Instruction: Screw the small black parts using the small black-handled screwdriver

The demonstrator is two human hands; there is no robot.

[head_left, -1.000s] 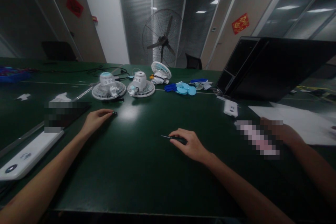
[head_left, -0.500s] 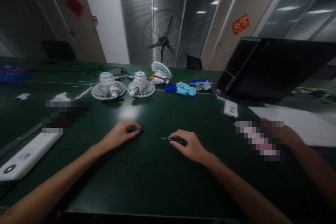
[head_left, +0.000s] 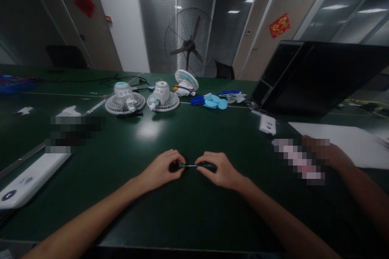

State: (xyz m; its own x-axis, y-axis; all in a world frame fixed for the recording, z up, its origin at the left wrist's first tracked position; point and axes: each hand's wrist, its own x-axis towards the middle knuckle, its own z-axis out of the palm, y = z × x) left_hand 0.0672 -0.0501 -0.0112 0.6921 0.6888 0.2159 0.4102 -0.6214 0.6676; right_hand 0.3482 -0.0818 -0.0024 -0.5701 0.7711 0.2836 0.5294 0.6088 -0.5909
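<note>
Taking the metal shaft of a black-handled screwdriver [head_left: 210,166] as our clock's centre, we have our left hand [head_left: 167,166] with a small green piece [head_left: 182,166] at nine, our right hand [head_left: 223,170] at three. On the dark green flat counter [head_left: 188,218], a long white plastic case [head_left: 36,176] lies farther out at nine. At eleven, two round white plastic fan heads [head_left: 122,91] sit side by side; at twelve, a third fan head [head_left: 186,79] sits farther back. At one lie light-blue rounded flat pieces [head_left: 215,101]; at two, a small white rounded device [head_left: 267,124] lies before a big black box [head_left: 322,79]. At three, we see a co-worker's hand [head_left: 332,156] by a flat white sheet [head_left: 358,145]. Behind the counter, at twelve, stands a dark wire-caged fan [head_left: 189,45].
</note>
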